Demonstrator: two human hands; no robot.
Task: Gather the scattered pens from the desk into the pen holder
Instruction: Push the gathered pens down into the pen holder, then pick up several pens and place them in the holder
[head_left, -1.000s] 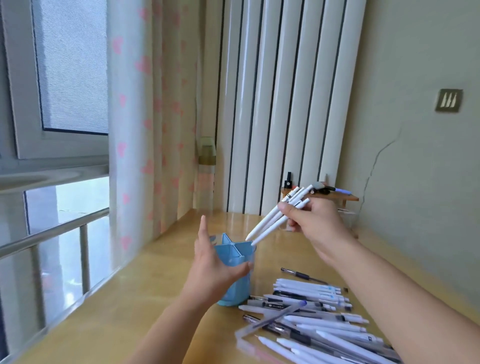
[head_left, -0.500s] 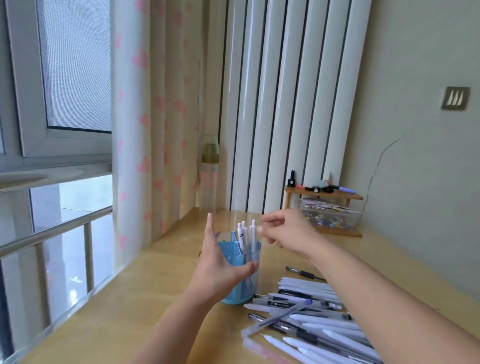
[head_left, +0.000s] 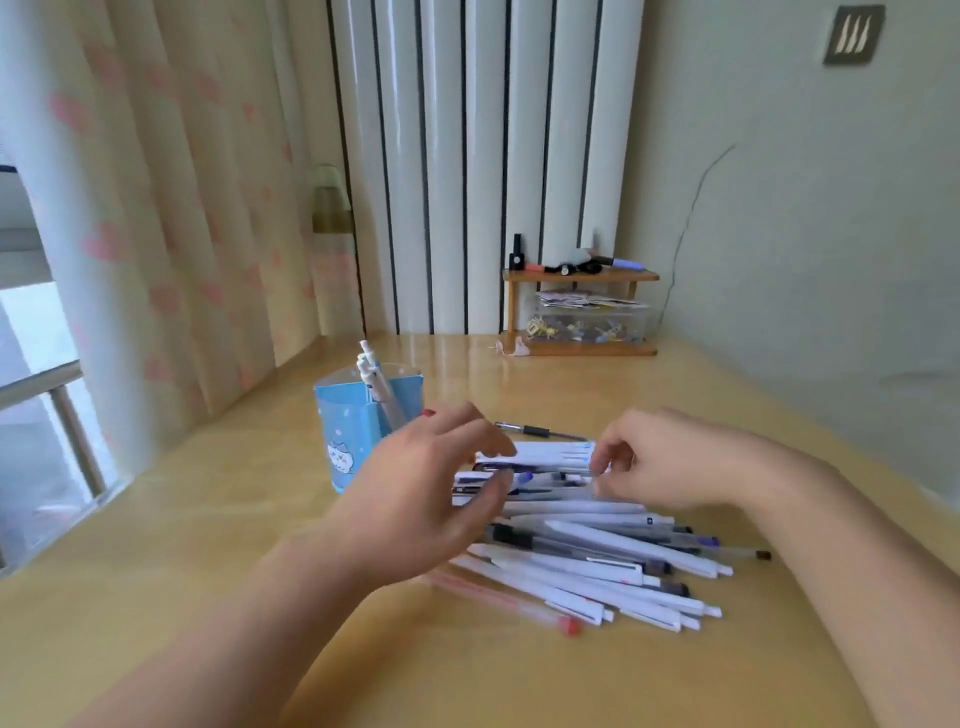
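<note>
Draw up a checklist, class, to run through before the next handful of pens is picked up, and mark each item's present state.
1. Pen holder upright on the desk: ok.
2. Room left in the holder, few pens inside: ok.
3. Left hand empty, over the pile: ok.
4. Right hand empty: cannot tell; fingers curled at the pile.
5. Pen pile within reach: ok.

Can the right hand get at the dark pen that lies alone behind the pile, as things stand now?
Probably yes. The dark pen lies by itself on the desk, just beyond the right hand. Nothing covers it, and that hand looks empty.
</note>
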